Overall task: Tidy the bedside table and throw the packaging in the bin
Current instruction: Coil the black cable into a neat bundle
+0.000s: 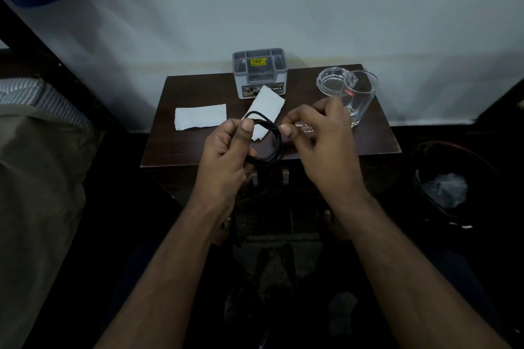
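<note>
table | organiser; paper pieces; ashtray; glass

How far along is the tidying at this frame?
Done: something crumpled already lies in the bin. In hand: left hand and right hand hold a coiled black cable. Left: two paper scraps on the bedside table; organiser, ashtray and glass stand behind.

Dim room. Pale wall behind, dark wooden tabletop against it. Bed with olive cover and striped cloth left; dark floor right.
</note>
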Action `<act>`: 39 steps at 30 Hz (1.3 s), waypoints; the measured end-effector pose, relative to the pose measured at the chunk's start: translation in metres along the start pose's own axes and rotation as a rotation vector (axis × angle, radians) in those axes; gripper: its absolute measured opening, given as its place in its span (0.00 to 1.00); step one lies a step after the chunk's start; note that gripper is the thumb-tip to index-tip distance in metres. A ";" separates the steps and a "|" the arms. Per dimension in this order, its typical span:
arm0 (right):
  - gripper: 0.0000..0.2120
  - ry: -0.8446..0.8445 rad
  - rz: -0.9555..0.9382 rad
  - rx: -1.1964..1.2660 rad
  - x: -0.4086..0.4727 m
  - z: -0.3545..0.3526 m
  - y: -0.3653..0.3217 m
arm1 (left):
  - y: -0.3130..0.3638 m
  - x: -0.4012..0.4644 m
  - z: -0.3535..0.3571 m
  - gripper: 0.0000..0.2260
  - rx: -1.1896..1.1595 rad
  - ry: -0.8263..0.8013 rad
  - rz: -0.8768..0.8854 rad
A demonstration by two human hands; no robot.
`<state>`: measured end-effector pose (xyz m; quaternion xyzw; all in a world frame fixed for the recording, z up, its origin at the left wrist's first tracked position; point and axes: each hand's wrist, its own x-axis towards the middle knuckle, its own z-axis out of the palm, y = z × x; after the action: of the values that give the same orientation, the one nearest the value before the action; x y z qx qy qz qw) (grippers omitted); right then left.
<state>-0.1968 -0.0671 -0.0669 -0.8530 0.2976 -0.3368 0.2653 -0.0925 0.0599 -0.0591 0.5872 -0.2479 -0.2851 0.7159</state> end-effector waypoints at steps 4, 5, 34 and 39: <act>0.08 -0.147 0.061 0.195 -0.002 0.009 0.001 | 0.001 -0.001 0.001 0.12 0.003 0.017 -0.016; 0.09 -0.168 0.053 0.195 -0.003 0.011 0.000 | 0.002 -0.001 0.000 0.13 0.007 0.031 -0.018; 0.13 -0.215 0.163 0.305 -0.019 0.028 -0.021 | -0.007 0.013 -0.003 0.15 -0.563 0.110 -0.263; 0.14 -0.354 0.285 0.469 -0.021 0.034 -0.022 | -0.001 0.012 0.000 0.16 -0.620 0.161 -0.223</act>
<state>-0.1774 -0.0289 -0.0831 -0.7637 0.2777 -0.2019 0.5468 -0.0838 0.0514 -0.0596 0.3856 -0.0265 -0.3761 0.8421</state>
